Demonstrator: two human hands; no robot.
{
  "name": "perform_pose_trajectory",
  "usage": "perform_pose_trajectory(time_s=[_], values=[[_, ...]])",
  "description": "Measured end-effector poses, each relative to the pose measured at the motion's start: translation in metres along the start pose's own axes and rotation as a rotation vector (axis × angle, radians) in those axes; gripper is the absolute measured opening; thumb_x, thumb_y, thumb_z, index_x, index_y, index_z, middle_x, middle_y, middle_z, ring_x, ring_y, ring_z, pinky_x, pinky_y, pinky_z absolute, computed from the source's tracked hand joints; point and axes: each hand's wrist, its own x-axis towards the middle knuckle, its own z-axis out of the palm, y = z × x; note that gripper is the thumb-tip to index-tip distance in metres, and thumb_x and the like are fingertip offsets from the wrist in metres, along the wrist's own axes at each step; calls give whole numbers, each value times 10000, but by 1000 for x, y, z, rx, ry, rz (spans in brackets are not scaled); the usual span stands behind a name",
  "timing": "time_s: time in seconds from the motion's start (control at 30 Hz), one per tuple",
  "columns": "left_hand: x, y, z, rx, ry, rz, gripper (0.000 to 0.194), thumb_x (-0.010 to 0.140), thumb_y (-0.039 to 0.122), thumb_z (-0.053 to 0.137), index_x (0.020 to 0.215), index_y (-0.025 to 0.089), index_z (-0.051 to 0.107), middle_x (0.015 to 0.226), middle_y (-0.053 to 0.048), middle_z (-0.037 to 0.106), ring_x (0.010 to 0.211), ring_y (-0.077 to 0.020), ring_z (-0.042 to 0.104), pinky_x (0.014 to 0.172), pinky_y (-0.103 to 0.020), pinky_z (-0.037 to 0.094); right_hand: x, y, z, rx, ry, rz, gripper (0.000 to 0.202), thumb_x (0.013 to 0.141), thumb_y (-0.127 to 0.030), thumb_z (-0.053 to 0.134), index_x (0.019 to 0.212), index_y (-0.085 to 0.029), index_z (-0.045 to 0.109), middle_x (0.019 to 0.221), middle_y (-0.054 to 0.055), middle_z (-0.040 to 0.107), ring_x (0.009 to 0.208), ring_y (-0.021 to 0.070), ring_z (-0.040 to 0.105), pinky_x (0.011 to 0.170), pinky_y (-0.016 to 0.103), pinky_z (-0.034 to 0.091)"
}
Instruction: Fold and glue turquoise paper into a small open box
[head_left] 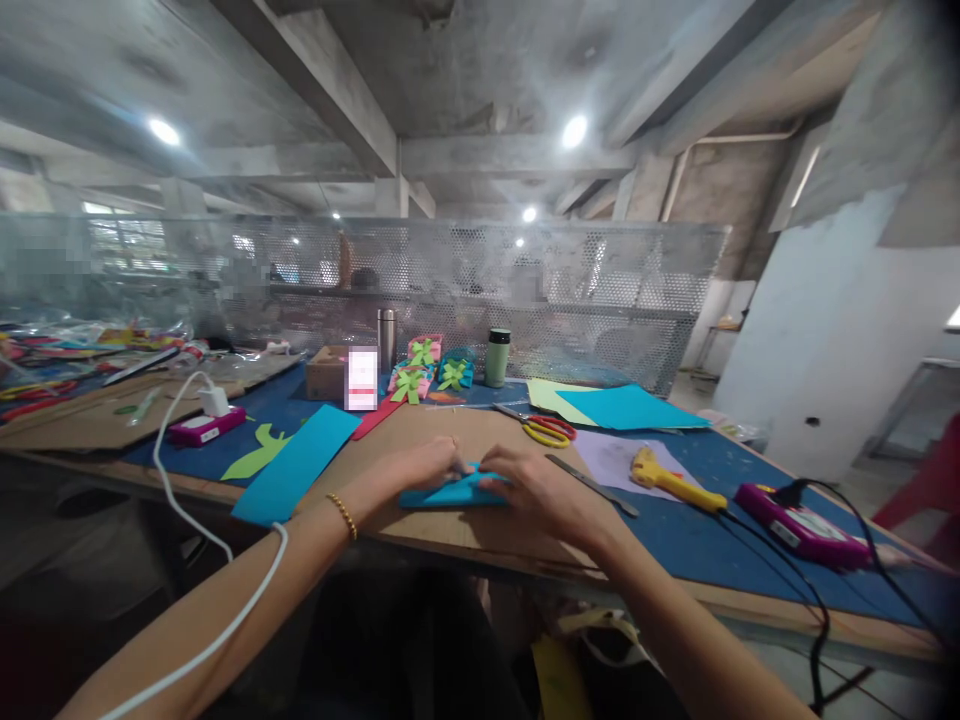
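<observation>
A small folded piece of blue paper (448, 491) lies on a brown cardboard sheet (465, 430) near the table's front edge. My left hand (424, 465) presses on its left part with the fingers laid over the top edge. My right hand (536, 487) pinches its right end against the cardboard. Both hands touch the same piece, and part of it is hidden under my fingers. A gold bead bracelet (345, 516) sits on my left wrist.
Scissors with yellow and red handles (546, 429), a metal ruler (592, 485), a yellow glue gun (671, 479) and a pink device with black cables (799, 525) lie to the right. A long blue strip (296, 462), a white charger cable (195, 540), paper bows (420, 375), and two flasks lie left and behind.
</observation>
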Motion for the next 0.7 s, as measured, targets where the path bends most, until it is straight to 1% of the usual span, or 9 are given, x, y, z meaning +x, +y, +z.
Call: perform_pose_trajectory(time_s=[0.07,0.1,0.2,0.27,0.33,0.37,0.47,0.6,0.7], values=[[-1,3,-4,54,-78,30,176,843,321,648,919,247,788,855,-72,651,793,-219,603,756,-299,437,-18,-12,11,-24,-12,-16,253,947,-296,558,1164,-234,671,1169,98,657,1010,224,633,872,340,497],[-1,6,-6,87,-113,42,221,862,363,626,966,252,785,906,-86,657,848,-237,614,782,-308,438,-26,-15,17,-42,-17,-22,337,937,-295,575,1269,-258,617,1252,99,631,1057,237,626,897,362,504],[-3,14,-10,193,-171,15,406,881,521,568,1085,229,763,1045,-143,654,977,-294,623,828,-338,440,-43,-16,33,-72,-12,-22,521,904,-344,635,1406,-274,514,1379,117,573,1210,295,566,991,433,490],[-6,19,-10,251,-189,-18,494,872,580,555,1173,229,728,1131,-172,639,1044,-323,618,865,-357,440,-48,-18,37,-98,-34,-20,561,901,-369,641,1427,-242,496,1415,143,546,1271,331,525,1040,490,458],[-9,21,-8,283,-190,-41,516,867,589,560,1228,247,698,1181,-179,630,1098,-338,606,910,-375,433,-50,-22,38,-125,-66,-11,580,909,-394,624,1435,-196,482,1428,167,530,1312,352,489,1075,540,416],[-11,21,-7,289,-181,-47,513,874,584,554,1249,258,683,1190,-174,631,1125,-340,596,928,-379,429,-51,-25,37,-128,-81,-7,603,915,-409,614,1450,-180,457,1441,175,516,1337,349,466,1095,547,394],[-12,19,-3,302,-176,-39,526,871,612,539,1255,280,677,1196,-161,627,1083,-323,618,920,-380,442,-52,-34,31,-109,-100,15,660,927,-447,582,1488,-162,384,1470,176,484,1389,319,411,1126,530,366],[-10,14,0,318,-173,-18,544,860,639,533,1261,298,670,1170,-147,624,1055,-324,623,897,-394,454,-63,-40,18,-99,-76,134,522,953,-434,541,1369,-120,518,1403,180,552,1345,304,472,1119,489,387],[-11,12,2,323,-168,-17,548,861,640,530,1268,299,665,1148,-141,619,1041,-318,622,889,-392,454,-82,-37,7,-144,-61,186,459,968,-395,523,1331,-116,554,1385,183,568,1324,299,498,1112,478,397]])
